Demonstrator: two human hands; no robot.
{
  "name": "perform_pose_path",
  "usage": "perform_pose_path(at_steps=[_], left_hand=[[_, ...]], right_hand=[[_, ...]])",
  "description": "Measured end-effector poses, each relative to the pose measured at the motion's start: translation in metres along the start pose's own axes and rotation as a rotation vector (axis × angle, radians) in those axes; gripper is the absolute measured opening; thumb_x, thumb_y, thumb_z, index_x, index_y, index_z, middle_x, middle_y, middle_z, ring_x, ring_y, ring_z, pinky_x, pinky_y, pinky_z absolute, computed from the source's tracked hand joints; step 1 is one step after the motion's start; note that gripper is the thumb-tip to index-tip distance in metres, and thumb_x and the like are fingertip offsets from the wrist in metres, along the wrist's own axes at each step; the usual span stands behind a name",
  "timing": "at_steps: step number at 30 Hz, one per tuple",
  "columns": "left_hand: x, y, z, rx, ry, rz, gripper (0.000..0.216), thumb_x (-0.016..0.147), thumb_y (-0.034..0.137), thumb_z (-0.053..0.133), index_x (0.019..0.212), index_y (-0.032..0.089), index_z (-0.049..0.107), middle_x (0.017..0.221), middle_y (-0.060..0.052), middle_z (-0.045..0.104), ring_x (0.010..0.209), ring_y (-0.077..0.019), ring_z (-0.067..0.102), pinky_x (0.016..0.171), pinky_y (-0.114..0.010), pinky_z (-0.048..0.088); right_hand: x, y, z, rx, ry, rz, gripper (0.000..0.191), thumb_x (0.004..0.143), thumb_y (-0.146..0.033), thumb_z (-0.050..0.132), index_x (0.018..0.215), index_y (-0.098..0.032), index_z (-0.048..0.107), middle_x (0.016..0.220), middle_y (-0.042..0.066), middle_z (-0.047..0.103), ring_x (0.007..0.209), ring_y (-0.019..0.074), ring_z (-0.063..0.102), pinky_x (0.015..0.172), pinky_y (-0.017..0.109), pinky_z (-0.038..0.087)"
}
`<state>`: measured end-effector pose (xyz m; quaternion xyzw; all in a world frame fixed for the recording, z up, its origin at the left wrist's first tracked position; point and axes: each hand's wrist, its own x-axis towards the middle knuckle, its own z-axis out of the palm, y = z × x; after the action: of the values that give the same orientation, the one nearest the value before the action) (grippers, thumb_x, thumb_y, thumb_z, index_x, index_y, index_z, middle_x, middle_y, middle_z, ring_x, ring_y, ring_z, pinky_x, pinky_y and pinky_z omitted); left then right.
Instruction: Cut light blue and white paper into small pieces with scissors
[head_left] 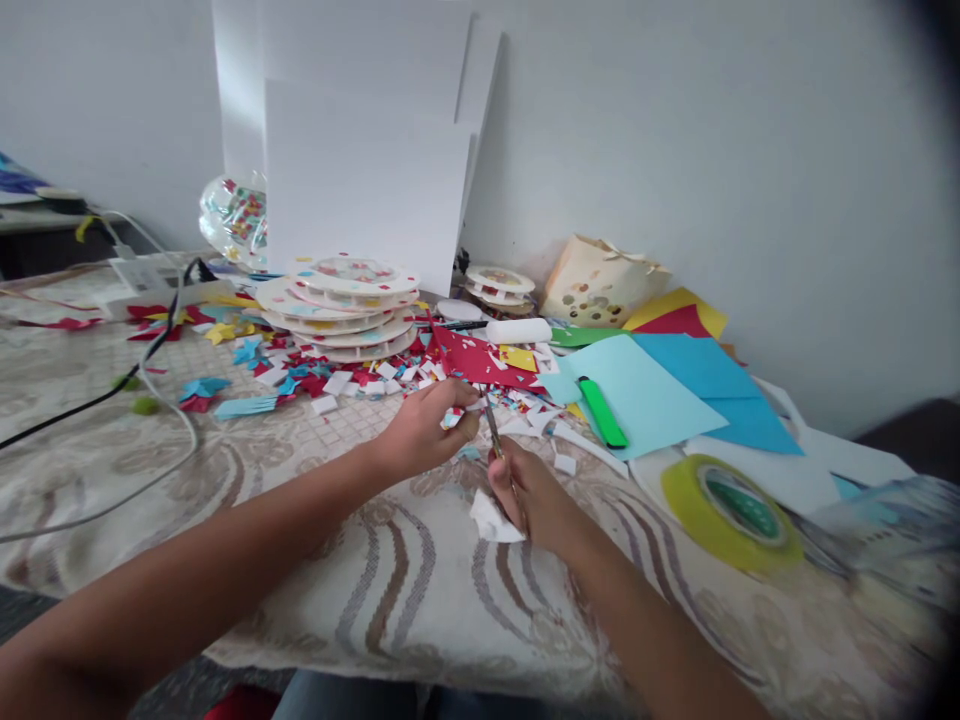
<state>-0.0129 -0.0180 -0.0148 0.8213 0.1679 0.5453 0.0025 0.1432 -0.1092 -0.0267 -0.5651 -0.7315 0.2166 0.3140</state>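
My right hand (536,490) is closed around a pair of scissors (493,428), whose narrow blades point up toward my other hand. My left hand (424,430) is closed too, pinching a small white piece (475,404) right beside the blade tips. Part of that piece is hidden by the fingers. A crumpled white scrap (493,520) lies on the cloth below my right hand. Just beyond both hands is a red sheet (480,358) strewn with tiny paper bits.
Stacked white discs (352,320) stand behind on the left, among colored paper stars and white squares. To the right lie a light blue sheet (645,400), a green marker (601,412) and a yellow tape roll (731,512). Cables (187,430) cross the patterned tablecloth (420,600) at left.
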Motion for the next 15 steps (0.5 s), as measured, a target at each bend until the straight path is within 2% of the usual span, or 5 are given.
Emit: perform_pose_path(at_steps=[5, 10, 15], left_hand=[[-0.0009, -0.0017, 0.0015, 0.008, -0.018, -0.028, 0.008, 0.075, 0.016, 0.052, 0.082, 0.019, 0.050, 0.080, -0.002, 0.066, 0.074, -0.0108, 0.064, 0.066, -0.022, 0.050], [-0.0002, -0.0033, 0.0028, -0.007, 0.016, -0.032, 0.007, 0.075, 0.016, 0.053, 0.082, 0.018, 0.051, 0.079, -0.002, 0.065, 0.073, -0.0099, 0.063, 0.064, -0.020, 0.051], [0.0006, -0.0022, 0.0016, -0.004, 0.025, -0.051, 0.007, 0.075, 0.017, 0.054, 0.081, 0.018, 0.051, 0.078, -0.002, 0.065, 0.073, -0.0101, 0.063, 0.065, -0.020, 0.051]], right_hand=[[0.0014, -0.0002, -0.0010, -0.037, -0.018, 0.064, 0.040, 0.084, -0.057, 0.034, 0.072, -0.019, 0.038, 0.059, -0.002, 0.045, 0.052, 0.0101, 0.039, 0.049, 0.022, 0.026], [0.0031, 0.0020, 0.0025, 0.053, -0.022, 0.129, 0.035, 0.083, -0.051, 0.043, 0.070, -0.018, 0.042, 0.051, -0.003, 0.046, 0.045, 0.0094, 0.040, 0.044, 0.021, 0.024], [0.0013, 0.0012, 0.0038, 0.123, -0.022, 0.111, 0.038, 0.084, -0.053, 0.038, 0.069, -0.019, 0.040, 0.049, -0.004, 0.043, 0.045, 0.0094, 0.040, 0.043, 0.022, 0.022]])
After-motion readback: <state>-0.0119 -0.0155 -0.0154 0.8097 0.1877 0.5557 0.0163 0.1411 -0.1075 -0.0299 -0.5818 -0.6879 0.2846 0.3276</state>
